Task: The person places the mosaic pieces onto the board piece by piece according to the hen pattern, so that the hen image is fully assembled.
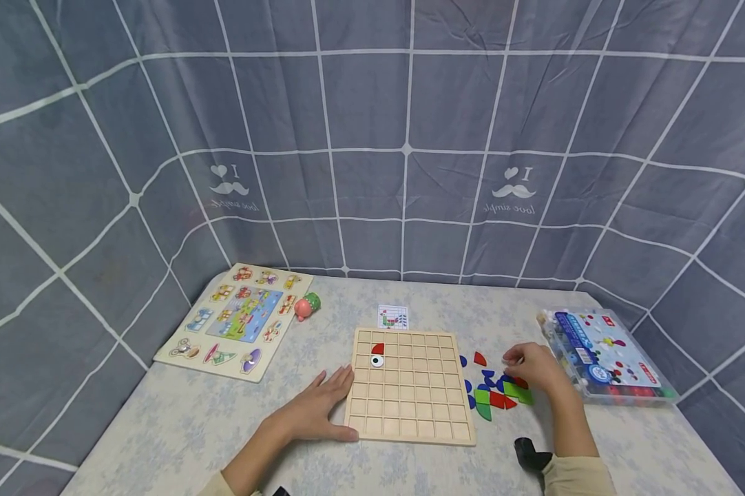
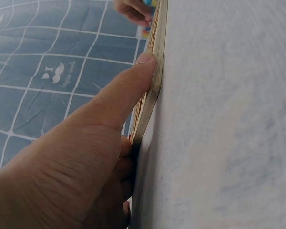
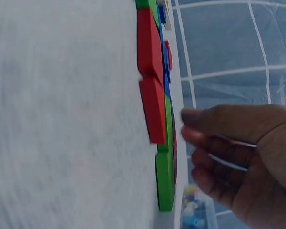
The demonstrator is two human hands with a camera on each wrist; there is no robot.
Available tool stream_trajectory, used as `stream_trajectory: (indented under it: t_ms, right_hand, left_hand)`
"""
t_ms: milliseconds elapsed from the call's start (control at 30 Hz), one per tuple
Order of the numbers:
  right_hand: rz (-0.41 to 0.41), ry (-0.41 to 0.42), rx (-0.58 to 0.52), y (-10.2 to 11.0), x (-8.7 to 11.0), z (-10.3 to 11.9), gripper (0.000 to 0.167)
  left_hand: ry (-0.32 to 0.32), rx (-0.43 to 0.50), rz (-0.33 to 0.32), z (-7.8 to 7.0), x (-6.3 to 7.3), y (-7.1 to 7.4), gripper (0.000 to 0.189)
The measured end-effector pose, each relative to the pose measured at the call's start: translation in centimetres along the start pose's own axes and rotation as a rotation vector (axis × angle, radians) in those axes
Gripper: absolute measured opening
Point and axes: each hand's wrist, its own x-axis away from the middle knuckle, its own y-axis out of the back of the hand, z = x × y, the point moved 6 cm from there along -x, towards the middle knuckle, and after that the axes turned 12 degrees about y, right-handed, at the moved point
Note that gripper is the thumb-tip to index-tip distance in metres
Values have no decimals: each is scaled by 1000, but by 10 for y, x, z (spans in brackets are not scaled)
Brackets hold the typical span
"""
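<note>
A wooden grid board (image 1: pixel 416 399) lies in the middle of the table. In its upper left cells sit a red quarter-round piece (image 1: pixel 378 348) and a white eye piece (image 1: pixel 377 361). My left hand (image 1: pixel 313 411) rests against the board's left edge, fingers stretched out, thumb at the near corner. Right of the board, my right hand (image 1: pixel 538 368) hovers over loose pieces with fingers loosely bent; no piece shows between its fingertips in the right wrist view. Beneath it are green pieces (image 3: pixel 165 181), red pieces (image 3: pixel 153 109) and several blue ones (image 1: pixel 488 378).
A small pattern card (image 1: pixel 393 317) lies behind the board. A clear plastic box (image 1: pixel 614 358) of coloured parts stands on the right. At the left are a picture puzzle board (image 1: pixel 236 320) and a pink-green toy (image 1: pixel 307 306). A grey curtain (image 1: pixel 372 186) hangs behind the table.
</note>
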Motion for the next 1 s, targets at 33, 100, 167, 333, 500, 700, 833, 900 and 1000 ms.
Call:
stream_trajectory:
  t_ms: [33, 100, 167, 333, 500, 700, 833, 900, 1000]
  right_hand:
    - [2, -14, -10, 0, 0, -3, 23]
    - [6, -23, -17, 0, 1, -7, 22]
    - [0, -29, -18, 0, 0, -10, 21]
    - [-11, -25, -5, -3, -3, -9, 19]
    - [-17, -38, -9, -6, -6, -8, 26]
    - [0, -49, -3, -6, -4, -10, 28]
    - [-6, -45, 7, -7, -5, -9, 27]
    - [-14, -45, 13, -8, -7, -9, 28]
    - [-22, -48, 18, -9, -8, -9, 32]
  left_hand:
    - [0, 0, -1, 0, 0, 0, 110]
    - [3, 0, -2, 0, 1, 1, 110]
    - [4, -2, -6, 0, 1, 1, 110]
    - [3, -15, -19, 0, 1, 2, 110]
    - [2, -9, -19, -1, 2, 2, 110]
    - [3, -1, -11, -1, 2, 2, 110]
    - [8, -4, -5, -1, 1, 2, 110]
    - [10, -3, -2, -1, 0, 2, 110]
    - [14, -2, 0, -1, 0, 1, 110]
